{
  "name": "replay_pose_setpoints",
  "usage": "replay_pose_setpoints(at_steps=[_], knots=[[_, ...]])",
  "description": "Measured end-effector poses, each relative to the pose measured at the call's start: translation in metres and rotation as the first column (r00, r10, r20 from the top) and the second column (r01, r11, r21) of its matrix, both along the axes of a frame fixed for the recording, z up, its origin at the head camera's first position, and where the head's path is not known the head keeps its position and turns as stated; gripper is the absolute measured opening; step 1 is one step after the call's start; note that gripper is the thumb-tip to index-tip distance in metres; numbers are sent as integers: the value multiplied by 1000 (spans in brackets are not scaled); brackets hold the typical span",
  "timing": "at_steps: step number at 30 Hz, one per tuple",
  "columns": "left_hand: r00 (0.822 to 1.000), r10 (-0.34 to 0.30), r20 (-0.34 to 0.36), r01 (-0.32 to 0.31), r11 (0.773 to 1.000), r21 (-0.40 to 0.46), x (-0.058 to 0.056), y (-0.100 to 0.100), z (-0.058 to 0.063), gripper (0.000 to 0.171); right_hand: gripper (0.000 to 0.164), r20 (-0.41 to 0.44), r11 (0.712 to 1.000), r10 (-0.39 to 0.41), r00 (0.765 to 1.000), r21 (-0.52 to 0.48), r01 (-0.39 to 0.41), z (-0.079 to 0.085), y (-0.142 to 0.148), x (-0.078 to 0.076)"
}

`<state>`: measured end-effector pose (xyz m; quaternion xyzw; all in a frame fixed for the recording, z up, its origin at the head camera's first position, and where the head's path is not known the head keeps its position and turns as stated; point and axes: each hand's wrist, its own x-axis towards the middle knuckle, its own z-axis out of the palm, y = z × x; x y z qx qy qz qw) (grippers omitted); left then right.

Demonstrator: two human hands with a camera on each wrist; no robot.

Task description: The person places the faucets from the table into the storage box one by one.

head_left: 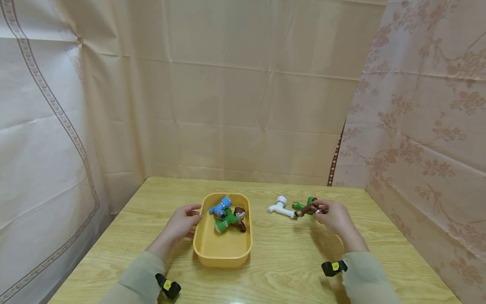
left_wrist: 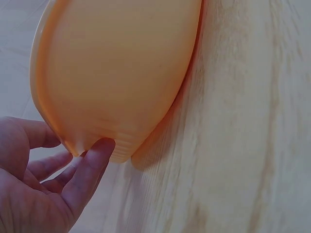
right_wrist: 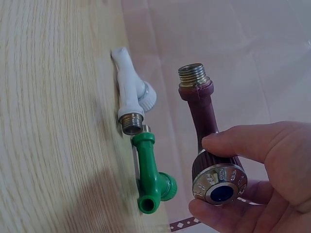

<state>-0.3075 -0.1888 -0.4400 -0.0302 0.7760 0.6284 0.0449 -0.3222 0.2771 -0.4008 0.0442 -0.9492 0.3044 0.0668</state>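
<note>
My left hand (head_left: 181, 222) holds the left side of a yellow plastic bin (head_left: 222, 261); in the left wrist view its fingertips lie at the rim and on the outer wall (left_wrist: 116, 73). Inside the bin are a blue tap (head_left: 219, 207), a green tap (head_left: 230, 218) and a brown tap (head_left: 240, 226), heaped toward the far end. My right hand (head_left: 334, 217) pinches another brown tap (right_wrist: 202, 116) by its round knob, thumb on one side and fingers on the other. The threaded end of that tap points away from the hand, above the table.
A white tap (head_left: 280, 207) lies on the wooden table (head_left: 281, 270) right of the bin. Beside it a green tap (right_wrist: 148, 170) lies partly behind the held one in the head view. Curtains (head_left: 243, 105) hang behind the table and along both sides.
</note>
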Motion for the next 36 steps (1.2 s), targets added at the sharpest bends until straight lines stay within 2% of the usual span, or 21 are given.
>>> replay_pose_setpoints(at_steps=[7, 17, 36], knots=[[1000, -7, -5, 7, 1000, 7, 0, 0, -1, 46, 43, -49, 999, 22, 999, 50, -20, 0, -5, -1], [1000, -2, -1, 2, 1000, 4, 1, 0, 1, 46, 47, -40, 996, 42, 998, 74, -39, 4, -17, -6], [1000, -7, -2, 7, 1000, 8, 2, 0, 2, 46, 43, -64, 994, 97, 993, 61, -93, 10, -49, -10]])
